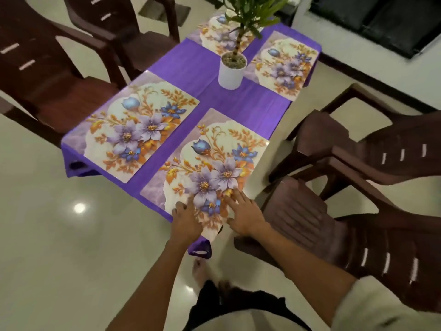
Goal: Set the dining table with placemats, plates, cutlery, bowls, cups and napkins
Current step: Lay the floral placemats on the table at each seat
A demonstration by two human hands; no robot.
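Note:
A purple-covered table (222, 96) carries several floral placemats. The nearest placemat (210, 163) lies at the table's near right corner. My left hand (186, 220) rests flat on its near edge with the fingers spread. Beside it, my right hand (245, 213) presses on the same edge, fingers straight. Another placemat (140, 125) lies at the near left. Two more placemats sit at the far end, one on the right (286, 65) and one behind the plant (219, 34). No plates, cutlery, bowls, cups or napkins are in view.
A white pot with a green plant (231, 68) stands mid-table. Dark brown plastic chairs stand at the left (55, 75) and at the right (358, 187). The floor is glossy pale tile. My bare foot (200, 271) is below the table corner.

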